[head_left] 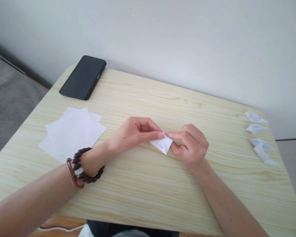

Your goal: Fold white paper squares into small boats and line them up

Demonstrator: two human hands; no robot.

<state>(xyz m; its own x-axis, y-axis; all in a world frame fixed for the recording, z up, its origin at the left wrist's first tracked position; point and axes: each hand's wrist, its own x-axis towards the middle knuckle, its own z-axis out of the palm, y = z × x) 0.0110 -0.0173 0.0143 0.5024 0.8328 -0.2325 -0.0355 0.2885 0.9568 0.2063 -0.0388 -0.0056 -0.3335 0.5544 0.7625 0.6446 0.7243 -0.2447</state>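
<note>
A small folded piece of white paper [163, 144] is held just above the middle of the wooden table. My left hand [140, 131] pinches it from the left, the thumb lying flat across its top edge. From the right, my right hand [188, 143] grips its corner between thumb and index finger, the other fingers curled in. A crease or fold line runs along the paper's front face. The parts under my fingertips are hidden.
White paper sheets [72, 131] lie overlapped on the left of the table [143, 191]. A dark phone [84, 77] rests at the back left. Several folded white paper pieces [256, 128] lie along the right edge. A wall [175, 42] stands behind.
</note>
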